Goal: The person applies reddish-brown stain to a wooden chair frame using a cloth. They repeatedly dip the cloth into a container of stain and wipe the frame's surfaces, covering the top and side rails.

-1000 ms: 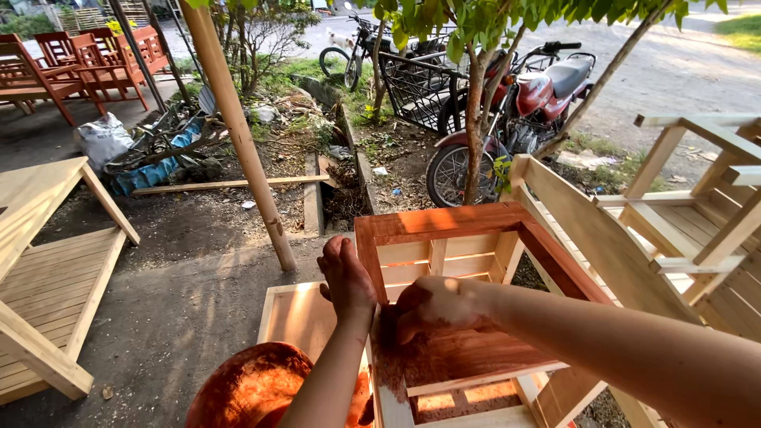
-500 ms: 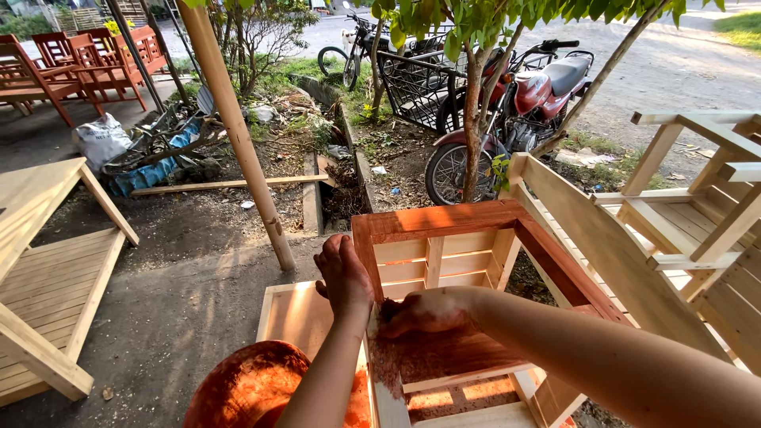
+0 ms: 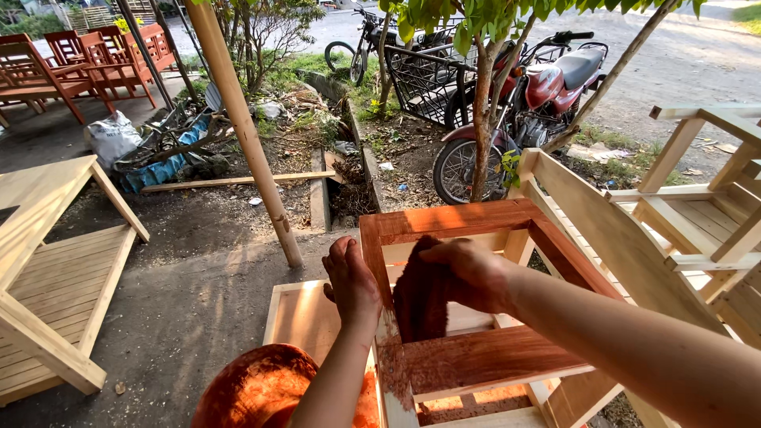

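I see the right hand (image 3: 476, 273) pinching a dark, stain-soaked rag (image 3: 422, 293) against the inner face of the half-stained red-brown wooden chair frame (image 3: 476, 226), while the left hand (image 3: 351, 281) wraps the frame's left rail to steady it. The orange stain-smeared round bowl (image 3: 258, 392) sits just below-left of the frame. Risk as I judge it: the loaded rag drips onto the bare pale wood panel (image 3: 305, 313) left of the frame, or the left palm smears wet stain.
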Available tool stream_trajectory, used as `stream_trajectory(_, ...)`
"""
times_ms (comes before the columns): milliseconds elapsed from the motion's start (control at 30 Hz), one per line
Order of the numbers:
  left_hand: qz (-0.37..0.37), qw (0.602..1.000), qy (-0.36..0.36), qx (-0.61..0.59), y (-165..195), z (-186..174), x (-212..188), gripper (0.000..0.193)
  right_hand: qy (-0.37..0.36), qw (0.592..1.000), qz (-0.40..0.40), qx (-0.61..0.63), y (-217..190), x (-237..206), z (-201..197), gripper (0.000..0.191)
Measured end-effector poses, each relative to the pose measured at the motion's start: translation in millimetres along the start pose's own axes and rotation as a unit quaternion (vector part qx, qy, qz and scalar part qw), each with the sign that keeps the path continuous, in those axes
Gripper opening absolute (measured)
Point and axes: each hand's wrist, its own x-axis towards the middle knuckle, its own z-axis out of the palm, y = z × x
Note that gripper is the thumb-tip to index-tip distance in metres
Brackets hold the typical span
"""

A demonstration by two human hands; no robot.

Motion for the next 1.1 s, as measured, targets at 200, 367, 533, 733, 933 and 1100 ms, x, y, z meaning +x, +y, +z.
stream_trajectory(200,-0.026,0.997,0.021,-0.064,-3.4,-0.7,1.8,0.049,-0.102,0.992,-0.069,0.032,27.6,99.7,37.9,0.005)
stream_trajectory(367,-0.026,0.998,0.034,-0.055,-3.4,-1.1,2.2,0.049,-0.072,0.997,-0.010,-0.001,32.5,119.2,51.6,0.013)
stream_trajectory(533,0.050,0.996,0.071,-0.034,-1.6,-0.8,2.3,0.050,-0.119,0.976,-0.039,-0.180,59.3,65.2,31.7,0.014)
stream_trajectory(733,-0.090,0.994,0.045,-0.037,11.0,-7.8,7.8,0.054,-0.257,0.817,-0.090,-0.508,68.1,67.1,-16.0,0.017)
stream_trajectory(933,-0.028,0.999,0.025,0.011,15.6,-13.9,4.2,0.053,-0.409,0.660,-0.179,-0.604,54.8,73.3,-42.9,0.025)
stream_trajectory(1100,-0.013,0.999,0.017,0.046,16.3,-10.4,-3.1,0.054,-0.291,0.732,0.000,-0.616,29.3,22.0,-22.2,0.076)
